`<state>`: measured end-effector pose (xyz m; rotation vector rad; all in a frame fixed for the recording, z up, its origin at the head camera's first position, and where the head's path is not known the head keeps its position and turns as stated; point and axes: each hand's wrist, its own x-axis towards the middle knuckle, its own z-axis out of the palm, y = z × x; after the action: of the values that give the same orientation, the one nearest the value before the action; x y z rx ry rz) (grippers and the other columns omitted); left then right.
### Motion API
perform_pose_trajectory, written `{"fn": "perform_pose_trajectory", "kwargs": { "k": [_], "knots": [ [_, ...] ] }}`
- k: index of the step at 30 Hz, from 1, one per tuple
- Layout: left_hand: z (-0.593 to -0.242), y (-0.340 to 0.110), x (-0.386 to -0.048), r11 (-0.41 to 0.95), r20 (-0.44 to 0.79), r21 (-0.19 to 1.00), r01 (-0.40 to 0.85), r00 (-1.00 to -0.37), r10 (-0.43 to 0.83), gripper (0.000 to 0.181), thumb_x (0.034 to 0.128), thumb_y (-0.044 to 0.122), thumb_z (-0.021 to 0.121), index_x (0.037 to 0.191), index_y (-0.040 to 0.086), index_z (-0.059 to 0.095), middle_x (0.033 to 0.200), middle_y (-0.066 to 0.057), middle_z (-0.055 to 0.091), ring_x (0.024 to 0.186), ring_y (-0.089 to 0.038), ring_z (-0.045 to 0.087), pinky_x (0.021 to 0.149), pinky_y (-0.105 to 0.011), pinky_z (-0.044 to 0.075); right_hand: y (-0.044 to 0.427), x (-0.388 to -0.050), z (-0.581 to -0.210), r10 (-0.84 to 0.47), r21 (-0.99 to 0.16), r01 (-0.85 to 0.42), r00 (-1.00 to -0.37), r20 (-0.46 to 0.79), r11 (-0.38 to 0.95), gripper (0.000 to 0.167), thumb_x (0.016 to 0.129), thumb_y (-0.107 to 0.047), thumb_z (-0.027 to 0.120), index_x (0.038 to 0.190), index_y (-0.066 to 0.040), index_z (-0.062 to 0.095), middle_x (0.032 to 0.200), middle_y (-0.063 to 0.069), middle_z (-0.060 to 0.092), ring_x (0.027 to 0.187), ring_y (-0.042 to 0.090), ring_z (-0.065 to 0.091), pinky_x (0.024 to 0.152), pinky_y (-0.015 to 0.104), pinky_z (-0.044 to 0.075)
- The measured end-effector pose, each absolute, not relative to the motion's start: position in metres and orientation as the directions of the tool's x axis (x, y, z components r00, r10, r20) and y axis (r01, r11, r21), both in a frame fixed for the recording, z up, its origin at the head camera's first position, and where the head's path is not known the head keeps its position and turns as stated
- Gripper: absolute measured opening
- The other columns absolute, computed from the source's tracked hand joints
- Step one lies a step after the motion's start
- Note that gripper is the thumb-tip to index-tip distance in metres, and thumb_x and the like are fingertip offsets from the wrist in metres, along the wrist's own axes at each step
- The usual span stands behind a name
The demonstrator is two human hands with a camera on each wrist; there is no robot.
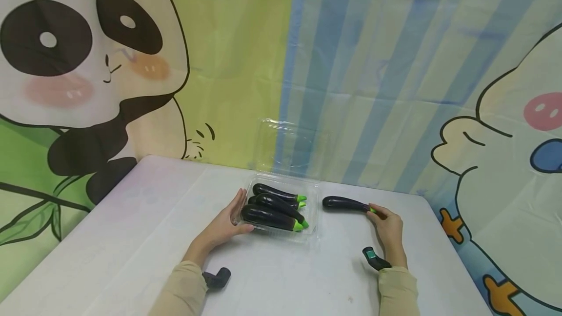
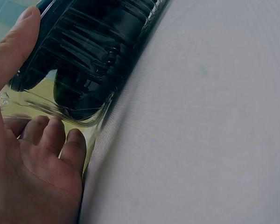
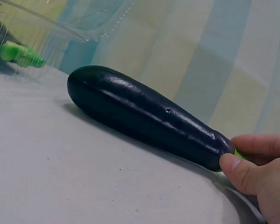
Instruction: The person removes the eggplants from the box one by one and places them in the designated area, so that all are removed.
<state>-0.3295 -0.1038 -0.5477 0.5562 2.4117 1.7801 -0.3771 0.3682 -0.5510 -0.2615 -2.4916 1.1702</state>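
Observation:
A clear plastic clamshell box point(image 1: 312, 232) stands on the table with its lid point(image 1: 287, 148) raised at the back. Several dark purple eggplants point(image 1: 269, 216) with green stems lie inside it, stems to the right. My left hand point(image 1: 226, 221) grips the box's left end, thumb at the front side and fingers around the end; the left wrist view shows the ribbed box wall point(image 2: 91, 51) beside the thumb. To the right of the box, my right hand point(image 1: 390, 228) pinches a single eggplant point(image 3: 144, 114) at its stem end. That eggplant lies on the table, its round end towards the box.
A white cloth covers the table point(image 1: 281, 277). Behind it hangs a printed curtain point(image 1: 373, 87) with a panda and stripes, close to the raised lid. Dark wrist-worn devices point(image 1: 217, 278) sit at both sleeves.

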Motion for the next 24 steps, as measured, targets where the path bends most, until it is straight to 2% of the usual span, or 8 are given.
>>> {"fn": "perform_pose_trajectory", "kwargs": {
  "k": [6,15,24],
  "knots": [
    [-0.5465,-0.1032,-0.3292,0.214,0.149,0.948,0.237,-0.921,0.360,0.111,0.0785,0.025,0.078,0.154,0.012,-0.003,0.161,-0.002,0.005,0.148,-0.021,0.009,0.117,-0.032,0.012,0.3688,-0.3763,-0.5502,0.305,-0.747,0.030,-0.923,0.234,0.665,0.032,0.086,-0.018,0.071,0.115,-0.005,0.069,0.121,0.020,0.064,0.122,0.038,0.053,0.107,0.048,0.040],
    [-0.5450,-0.1025,-0.3280,0.237,0.130,0.946,0.221,-0.930,0.344,0.112,0.0773,0.026,0.079,0.154,0.013,-0.002,0.161,0.000,0.006,0.148,-0.020,0.011,0.118,-0.036,0.013,0.3711,-0.3747,-0.5482,0.274,-0.735,0.030,-0.938,0.214,0.677,0.037,0.086,-0.018,0.071,0.120,-0.006,0.066,0.126,0.020,0.061,0.125,0.038,0.050,0.109,0.049,0.038],
    [-0.5451,-0.1027,-0.3281,0.226,0.139,0.947,0.227,-0.927,0.348,0.112,0.0776,0.026,0.079,0.154,0.013,-0.003,0.161,0.000,0.005,0.148,-0.020,0.010,0.117,-0.032,0.013,0.3744,-0.3700,-0.5426,0.228,-0.708,0.022,-0.953,0.198,0.706,0.042,0.087,-0.024,0.069,0.126,-0.009,0.062,0.128,0.019,0.060,0.121,0.036,0.054,0.103,0.048,0.044]
  ]
}}
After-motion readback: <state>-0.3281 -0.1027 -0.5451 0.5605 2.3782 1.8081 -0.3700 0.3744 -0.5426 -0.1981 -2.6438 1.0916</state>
